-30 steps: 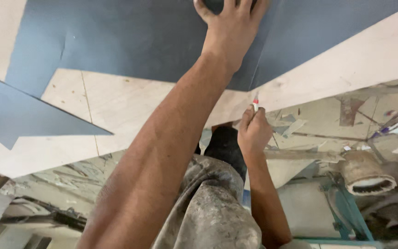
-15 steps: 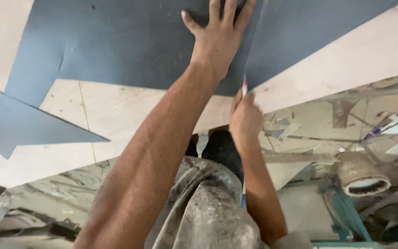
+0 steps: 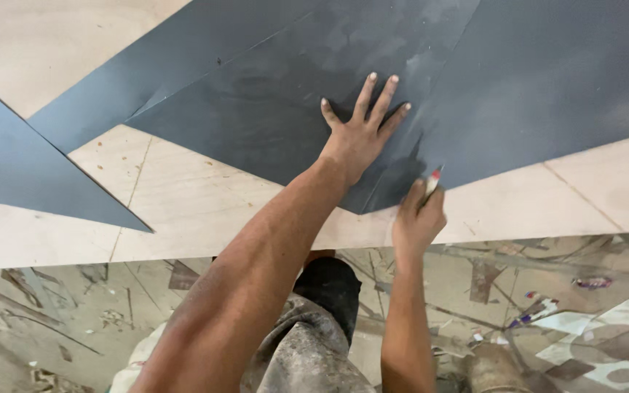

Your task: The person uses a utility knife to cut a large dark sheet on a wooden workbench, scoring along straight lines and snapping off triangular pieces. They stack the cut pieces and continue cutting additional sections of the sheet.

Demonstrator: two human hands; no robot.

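Left hand (image 3: pixel 362 142): fingers (image 3: pixel 370 93) spread apart and pressed flat, palm down, on the dark grey laminate sheet (image 3: pixel 271 109), holding nothing, only pinning it. Right hand (image 3: pixel 418 218): fingers curled together and clamped on a small cutter (image 3: pixel 433 178), red and white at its tip, which sits at the sheet's lower edge just right of the pointed corner. The sheet lies flat on a pale plywood board (image 3: pixel 205 207) that serves as the counter. It looks thin and light, stiff enough to hold straight edges and sharp points, yet likely to flex if lifted by one corner. Surface matte with dull smears, probably slick under a dry palm, so broad flat pressure suits it better than a pinch. The pointed corners seem liable to chip or snap; best held well in from the tips. A faint straight line runs up the sheet from near the cutter. A second dark piece (image 3: pixel 30 167) lies apart at left, ending in a sharp point. The board's near edge runs across below the wrists; beyond it the floor (image 3: pixel 584 320) is littered with offcuts and scraps. Open bare board lies left and right of the hands.
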